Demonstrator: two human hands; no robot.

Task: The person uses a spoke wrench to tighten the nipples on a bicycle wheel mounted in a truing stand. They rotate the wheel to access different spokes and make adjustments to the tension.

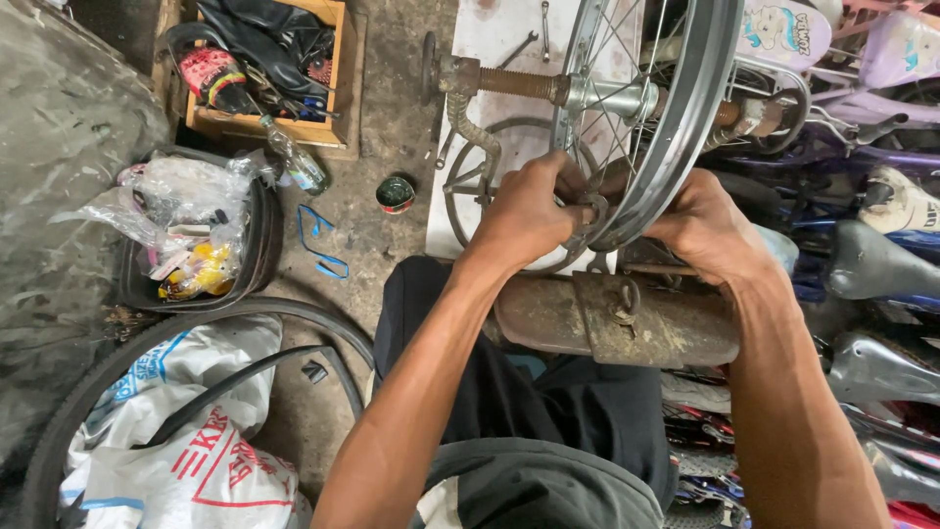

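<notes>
On a rusty metal stand (617,323) in front of the person's knees, a bare bicycle wheel rim (676,118) stands upright, its threaded axle (519,83) clamped crosswise so the wheel can turn freely while both hands work its lower edge. The left hand (529,211) is curled shut around a small dark tool (587,211) at the inside of the rim, where the spokes (612,54) meet it; it looks like a spoke key, though the fingers cover most of it. The right hand (710,230) presses against the far side of the rim, fingers folded over the edge, seemingly steadying the wheel against the left hand's twist. The rim therefore lies between the two hands, touching both, with its lowest point just above the stand. Held this way, the wheel stays at chest height and close to the eyes. To the left on the concrete floor (392,147) lie a black tyre (196,333) around white printed sacks (186,451), a blue strap (318,240), a small round tin (396,194) and a wooden box (269,69) of tools; other bicycles crowd the right side.
</notes>
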